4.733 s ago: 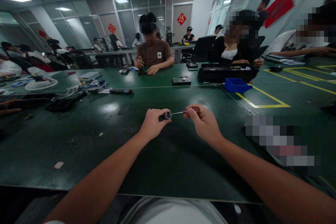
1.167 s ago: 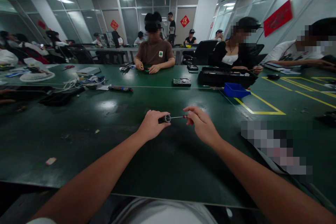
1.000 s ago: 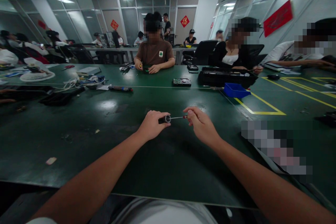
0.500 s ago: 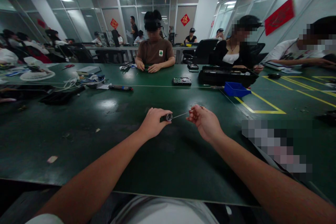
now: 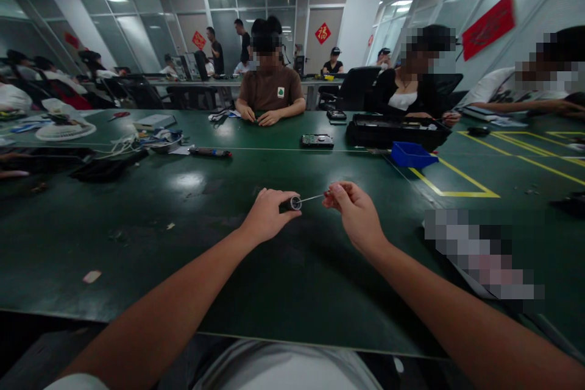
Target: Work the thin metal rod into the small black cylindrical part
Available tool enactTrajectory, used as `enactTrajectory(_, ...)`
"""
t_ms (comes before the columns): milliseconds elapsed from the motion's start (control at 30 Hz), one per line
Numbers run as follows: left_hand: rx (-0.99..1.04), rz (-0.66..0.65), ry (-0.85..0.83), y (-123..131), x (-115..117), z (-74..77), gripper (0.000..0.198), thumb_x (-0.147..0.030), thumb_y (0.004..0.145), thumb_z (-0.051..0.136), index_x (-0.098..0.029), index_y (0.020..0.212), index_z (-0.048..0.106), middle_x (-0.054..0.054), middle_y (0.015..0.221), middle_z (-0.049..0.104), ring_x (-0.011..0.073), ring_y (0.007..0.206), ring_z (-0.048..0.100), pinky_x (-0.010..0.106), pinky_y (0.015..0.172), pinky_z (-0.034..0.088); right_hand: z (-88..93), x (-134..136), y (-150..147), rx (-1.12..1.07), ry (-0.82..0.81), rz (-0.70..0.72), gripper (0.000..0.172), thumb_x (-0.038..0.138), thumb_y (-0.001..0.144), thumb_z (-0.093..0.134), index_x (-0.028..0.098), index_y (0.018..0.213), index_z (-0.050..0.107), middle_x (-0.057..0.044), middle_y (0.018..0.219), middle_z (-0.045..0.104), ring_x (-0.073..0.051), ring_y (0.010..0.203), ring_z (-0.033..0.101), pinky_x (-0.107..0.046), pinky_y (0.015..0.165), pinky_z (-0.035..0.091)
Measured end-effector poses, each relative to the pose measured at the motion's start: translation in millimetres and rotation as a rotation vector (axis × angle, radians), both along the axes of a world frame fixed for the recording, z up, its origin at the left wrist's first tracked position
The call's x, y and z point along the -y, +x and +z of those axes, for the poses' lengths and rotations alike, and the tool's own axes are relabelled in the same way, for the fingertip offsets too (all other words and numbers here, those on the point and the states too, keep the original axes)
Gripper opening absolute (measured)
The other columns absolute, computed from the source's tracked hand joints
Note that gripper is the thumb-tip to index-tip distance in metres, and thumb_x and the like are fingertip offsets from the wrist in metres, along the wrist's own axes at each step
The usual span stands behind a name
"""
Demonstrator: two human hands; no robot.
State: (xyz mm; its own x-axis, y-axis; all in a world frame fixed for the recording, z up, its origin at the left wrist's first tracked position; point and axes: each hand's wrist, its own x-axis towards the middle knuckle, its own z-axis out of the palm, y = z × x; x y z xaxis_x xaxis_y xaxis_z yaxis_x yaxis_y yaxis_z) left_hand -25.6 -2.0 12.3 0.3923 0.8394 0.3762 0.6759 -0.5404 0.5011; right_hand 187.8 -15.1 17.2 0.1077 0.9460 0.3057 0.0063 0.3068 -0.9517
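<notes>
My left hand (image 5: 267,214) is closed round a short dark cylinder (image 5: 290,203) with a shiny metal rim, its round end turned to the right and towards me. Between thumb and fingers my right hand (image 5: 354,207) pinches a thin screwdriver (image 5: 313,198) by its reddish handle, mostly hidden by the fingers. The slim metal shaft points left, and its tip is at the cylinder's round end. How deep the tip sits I cannot tell. Both hands are above the green table (image 5: 274,292).
A hard drive (image 5: 317,141) lies beyond my hands. Right of it are a blue bin (image 5: 414,155) and a long black casing (image 5: 397,131). A dark pen-shaped tool (image 5: 210,152) and a white fan (image 5: 65,125) lie to the left. A person (image 5: 270,91) sits opposite.
The screwdriver's tip has shifted from the edge of the cylinder into its round end. My right hand has turned and moved slightly left. The cylinder's end faces me a little more.
</notes>
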Motion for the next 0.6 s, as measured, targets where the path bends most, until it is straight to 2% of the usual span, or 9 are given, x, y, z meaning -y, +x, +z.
enactTrajectory(100, -0.02, -0.01, -0.007, -0.2, -0.4, -0.5, 0.032, -0.032, 0.085, 0.074, -0.026, 0.116, 0.07, 0.003, 0.114, 0.074, 0.0256, 0.107, 0.064, 0.045, 0.096, 0.041, 9.1, 7.1, 1.1, 0.185, 0.041, -0.024, 0.029, 0.05, 0.09, 0.061, 0.021, 0.088, 0.065, -0.002, 0.073, 0.068, -0.018, 0.068, 0.064, -0.034, 0.067, 0.051)
enactTrajectory(200, -0.039, -0.004, -0.011, -0.2, -0.1, -0.3, 0.032, -0.034, 0.086, 0.074, -0.027, 0.117, 0.07, 0.003, 0.114, 0.074, 0.026, 0.107, 0.063, 0.045, 0.095, 0.042, 17.7, 13.8, 2.1, 0.411, 0.014, -0.099, 0.035, 0.053, 0.086, 0.066, 0.022, 0.071, 0.063, 0.0, 0.058, 0.062, -0.016, 0.054, 0.056, -0.031, 0.055, 0.042)
enactTrajectory(267, -0.045, 0.001, -0.012, -0.6, -0.3, -0.2, 0.033, -0.034, 0.086, 0.073, -0.028, 0.118, 0.07, 0.003, 0.113, 0.075, 0.0261, 0.106, 0.063, 0.045, 0.095, 0.042, 19.6, 15.5, 2.4, 0.445, 0.032, -0.109, 0.031, 0.05, 0.087, 0.066, 0.022, 0.074, 0.064, -0.001, 0.061, 0.064, -0.017, 0.055, 0.057, -0.031, 0.054, 0.041)
enactTrajectory(367, -0.051, -0.002, -0.018, -2.3, -1.5, -1.4, 0.033, -0.033, 0.086, 0.073, -0.027, 0.118, 0.07, 0.003, 0.111, 0.075, 0.0258, 0.105, 0.063, 0.044, 0.095, 0.043, 17.6, 14.0, 3.0, 0.458, 0.101, -0.025, 0.018, 0.039, 0.09, 0.06, 0.022, 0.09, 0.066, -0.003, 0.076, 0.07, -0.019, 0.066, 0.062, -0.032, 0.06, 0.044)
enactTrajectory(433, -0.048, 0.005, -0.017, -3.5, -2.7, -3.1, 0.034, -0.033, 0.086, 0.073, -0.027, 0.119, 0.07, 0.004, 0.112, 0.074, 0.0257, 0.105, 0.063, 0.044, 0.095, 0.043, 16.1, 12.5, 3.7, 0.5, 0.131, 0.024, 0.013, 0.033, 0.091, 0.057, 0.023, 0.091, 0.065, -0.003, 0.082, 0.071, -0.019, 0.07, 0.063, -0.032, 0.062, 0.045)
enactTrajectory(500, -0.046, 0.012, -0.012, -4.1, -3.7, -4.9, 0.034, -0.033, 0.086, 0.074, -0.027, 0.119, 0.07, 0.004, 0.112, 0.074, 0.0256, 0.105, 0.063, 0.044, 0.096, 0.043, 16.1, 11.7, 4.7, 0.549, 0.129, 0.032, 0.014, 0.03, 0.092, 0.054, 0.024, 0.09, 0.066, -0.002, 0.081, 0.07, -0.019, 0.07, 0.063, -0.032, 0.062, 0.044)
enactTrajectory(600, -0.048, 0.012, -0.007, -3.6, -4.2, -6.3, 0.035, -0.033, 0.085, 0.074, -0.027, 0.119, 0.07, 0.004, 0.111, 0.075, 0.0255, 0.103, 0.063, 0.044, 0.096, 0.043, 16.9, 10.8, 6.2, 0.62, 0.086, -0.011, 0.028, 0.039, 0.097, 0.048, 0.024, 0.084, 0.068, -0.001, 0.068, 0.066, -0.019, 0.064, 0.062, -0.032, 0.059, 0.041)
